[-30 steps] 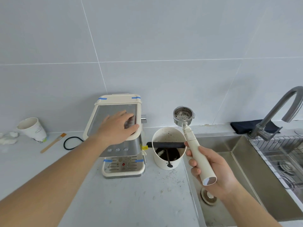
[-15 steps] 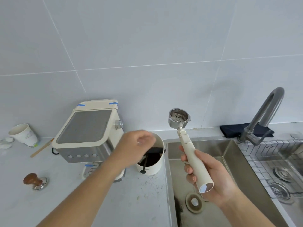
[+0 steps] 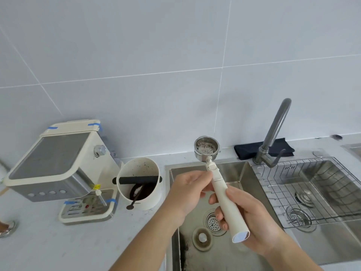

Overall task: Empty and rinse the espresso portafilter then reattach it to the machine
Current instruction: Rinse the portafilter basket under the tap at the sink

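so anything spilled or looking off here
Yes: dark coffee grounds are scattered on the counter in front of the knock box, and a dark smear runs down the sink's left wall. Specks also cling inside the portafilter basket.

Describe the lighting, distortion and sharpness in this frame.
Head view: soft, even light with faint shadows; wide-angle bending bows the wall tile lines and tilts the espresso machine; the portafilter, right hand and left hand look fairly sharp; mild sheen on the sink.
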Motion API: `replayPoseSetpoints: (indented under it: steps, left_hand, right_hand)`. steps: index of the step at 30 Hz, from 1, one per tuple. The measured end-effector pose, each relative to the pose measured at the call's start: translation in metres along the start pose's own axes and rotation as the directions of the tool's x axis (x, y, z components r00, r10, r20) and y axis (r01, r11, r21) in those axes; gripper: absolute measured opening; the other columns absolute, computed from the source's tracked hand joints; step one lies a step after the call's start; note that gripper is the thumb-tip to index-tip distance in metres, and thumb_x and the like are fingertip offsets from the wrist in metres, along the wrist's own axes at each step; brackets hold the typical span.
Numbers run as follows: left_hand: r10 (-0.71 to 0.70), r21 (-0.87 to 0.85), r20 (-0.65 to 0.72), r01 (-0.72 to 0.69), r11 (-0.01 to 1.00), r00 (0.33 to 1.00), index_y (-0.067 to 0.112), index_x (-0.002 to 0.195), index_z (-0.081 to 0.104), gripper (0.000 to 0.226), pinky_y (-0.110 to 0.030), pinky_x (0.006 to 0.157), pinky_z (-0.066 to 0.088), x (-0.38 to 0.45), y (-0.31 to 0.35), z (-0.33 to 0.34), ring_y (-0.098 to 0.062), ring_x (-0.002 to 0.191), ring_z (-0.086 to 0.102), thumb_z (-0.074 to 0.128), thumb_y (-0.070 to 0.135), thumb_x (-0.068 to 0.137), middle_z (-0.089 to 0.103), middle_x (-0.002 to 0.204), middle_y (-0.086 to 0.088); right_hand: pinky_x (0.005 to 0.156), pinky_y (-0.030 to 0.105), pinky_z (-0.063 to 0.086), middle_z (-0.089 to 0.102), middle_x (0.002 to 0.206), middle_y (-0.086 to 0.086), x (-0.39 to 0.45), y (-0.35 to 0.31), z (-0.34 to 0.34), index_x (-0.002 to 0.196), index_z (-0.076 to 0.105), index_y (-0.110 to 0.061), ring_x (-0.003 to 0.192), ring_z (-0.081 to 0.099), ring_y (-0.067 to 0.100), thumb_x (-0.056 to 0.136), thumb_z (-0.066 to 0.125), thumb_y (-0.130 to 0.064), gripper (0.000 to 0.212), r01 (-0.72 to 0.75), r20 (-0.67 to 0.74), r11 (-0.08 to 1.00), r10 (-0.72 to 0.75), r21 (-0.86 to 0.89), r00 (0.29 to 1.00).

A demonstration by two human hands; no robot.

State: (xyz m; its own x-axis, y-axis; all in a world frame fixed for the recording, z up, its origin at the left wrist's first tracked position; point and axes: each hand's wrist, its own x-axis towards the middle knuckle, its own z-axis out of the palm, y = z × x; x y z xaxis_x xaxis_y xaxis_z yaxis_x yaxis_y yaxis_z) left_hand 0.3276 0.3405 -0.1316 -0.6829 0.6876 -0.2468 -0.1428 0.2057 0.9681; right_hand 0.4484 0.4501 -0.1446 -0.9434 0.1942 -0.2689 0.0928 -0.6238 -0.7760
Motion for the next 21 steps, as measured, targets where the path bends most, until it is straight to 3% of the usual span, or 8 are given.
replayPoseSetpoints:
  steps: [3,5,9,12,15,21]
  left_hand:
    - [-0.036,-0.066,-0.011,0.035,0.997,0.999,0.021,0.084,0.077,0.027,-0.032,0.078,0.052,0.005,-0.002,0.018,-0.012,0.082,0.070,0.066,0.045,0.083,0.076,0.085,-0.002]
    - [-0.042,-0.091,0.002,0.042,0.995,0.999,0.020,0.082,0.076,0.033,-0.036,0.078,0.053,0.007,-0.001,0.029,-0.012,0.067,0.065,0.068,0.051,0.073,0.075,0.085,-0.007]
    - [-0.066,-0.137,-0.001,0.065,0.988,0.998,0.018,0.076,0.073,0.025,-0.033,0.067,0.045,0.012,0.001,0.055,-0.011,0.053,0.056,0.071,0.043,0.072,0.070,0.076,-0.009]
    - [-0.085,-0.148,-0.014,0.082,0.986,0.996,0.016,0.073,0.072,0.020,-0.032,0.065,0.046,0.019,0.001,0.071,-0.015,0.055,0.056,0.070,0.036,0.072,0.068,0.074,-0.011]
    - [-0.097,-0.137,-0.055,0.089,0.987,0.994,0.019,0.068,0.074,0.014,-0.039,0.078,0.054,0.026,-0.002,0.079,-0.019,0.070,0.063,0.070,0.033,0.068,0.070,0.074,-0.009]
    - [-0.092,-0.042,-0.050,0.090,0.995,0.994,0.023,0.070,0.078,0.011,-0.036,0.084,0.055,0.042,-0.010,0.095,-0.012,0.074,0.066,0.071,0.030,0.074,0.073,0.074,0.002]
  right_hand:
    - [0.044,0.032,0.049,0.062,0.092,0.023,-0.007,-0.004,-0.013,0.115,0.063,0.008,0.056,0.058,0.025,0.081,0.062,-0.021,0.045,0.009,-0.014,1.000,-0.009,0.011,1.000]
    - [0.044,0.032,0.048,0.062,0.091,0.023,-0.010,-0.006,-0.020,0.113,0.063,0.009,0.056,0.058,0.026,0.082,0.059,-0.021,0.042,0.021,-0.018,1.000,-0.021,0.011,1.000]
    - [0.045,0.032,0.048,0.062,0.092,0.023,-0.017,-0.011,-0.038,0.108,0.065,0.006,0.056,0.057,0.026,0.084,0.059,-0.020,0.036,0.029,-0.020,0.999,-0.029,0.027,0.999]
    - [0.047,0.032,0.049,0.063,0.093,0.024,-0.022,-0.016,-0.051,0.107,0.068,0.004,0.059,0.059,0.026,0.085,0.059,-0.020,0.034,0.024,-0.025,0.999,-0.023,0.024,0.999]
    - [0.049,0.033,0.052,0.065,0.093,0.024,-0.025,-0.020,-0.060,0.106,0.068,0.005,0.062,0.061,0.028,0.084,0.061,-0.020,0.034,0.011,-0.055,1.000,-0.011,0.001,0.998]
    - [0.064,0.039,0.058,0.069,0.096,0.022,-0.037,-0.022,-0.087,0.104,0.075,-0.009,0.075,0.065,0.030,0.082,0.064,-0.018,0.026,-0.024,-0.126,0.991,0.007,-0.131,0.992]
